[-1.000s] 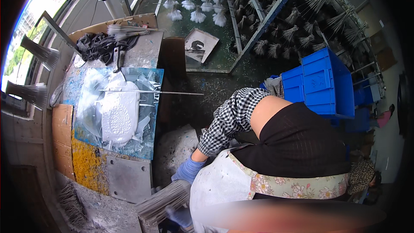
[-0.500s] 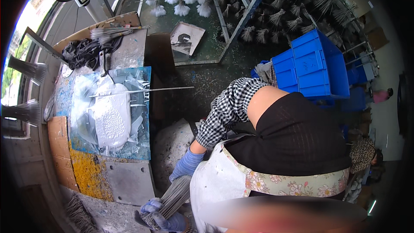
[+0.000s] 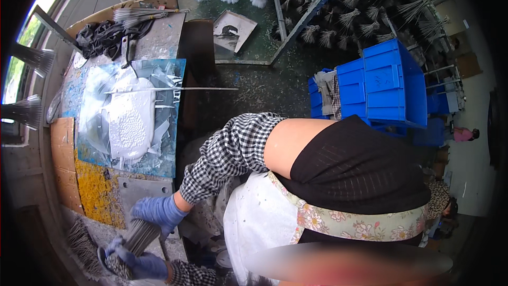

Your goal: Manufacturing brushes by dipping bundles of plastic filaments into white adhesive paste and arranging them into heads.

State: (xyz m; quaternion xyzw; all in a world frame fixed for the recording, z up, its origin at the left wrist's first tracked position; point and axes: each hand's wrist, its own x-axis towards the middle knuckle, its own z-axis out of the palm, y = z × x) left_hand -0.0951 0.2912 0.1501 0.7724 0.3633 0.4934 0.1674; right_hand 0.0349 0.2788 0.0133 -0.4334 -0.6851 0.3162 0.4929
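Both hands are wearing blue gloves and are working one bundle of thin grey rods (image 3: 138, 235) at the near left edge of the workbench (image 3: 143, 190). The right hand (image 3: 159, 213) is closing its fingers around the upper part of the bundle, while the left hand (image 3: 138, 264) is wrapping its fingers under the lower end; this two-point grip is probably keeping the loose rods from fanning apart. Farther along the bench a blue sheet (image 3: 174, 143) is carrying a white crusted mass (image 3: 129, 119), with a single long rod (image 3: 174, 89) lying across it, apparently placed there for coating. A yellow-stained patch (image 3: 95, 193) is lying just near of the sheet. On the right, stacked blue plastic crates (image 3: 389, 87) are standing on the floor; any label on them is too small to tell. Tufted rod bundles (image 3: 349, 18) are standing at the far side
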